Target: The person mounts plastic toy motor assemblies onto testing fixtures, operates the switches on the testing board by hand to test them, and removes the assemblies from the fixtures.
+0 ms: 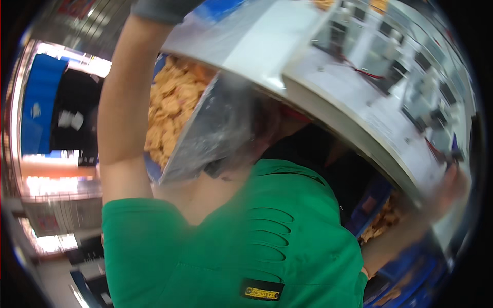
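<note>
My left arm reaches up along the left side, and a dark grey covering (162, 9), perhaps a glove, hides its end at the upper edge. The fingers of my left hand do not show. At the far right my right hand (451, 187) is smeared by motion, close to the end of a row of grey metal fixtures (382, 51) with thin red wires. A small purple-tipped thing (455, 142) stands just above that hand; whether my fingers touch it, I cannot tell. The fixtures sit on a thick white board (354, 92).
Beside my left arm, a blue bin (153, 169) holds many peach-coloured pieces (174, 97), with see-through plastic sheeting (221, 123) next to it. The white tabletop (267, 43) lies ahead. More tan pieces (382, 220) and blue bins (411, 272) are at lower right.
</note>
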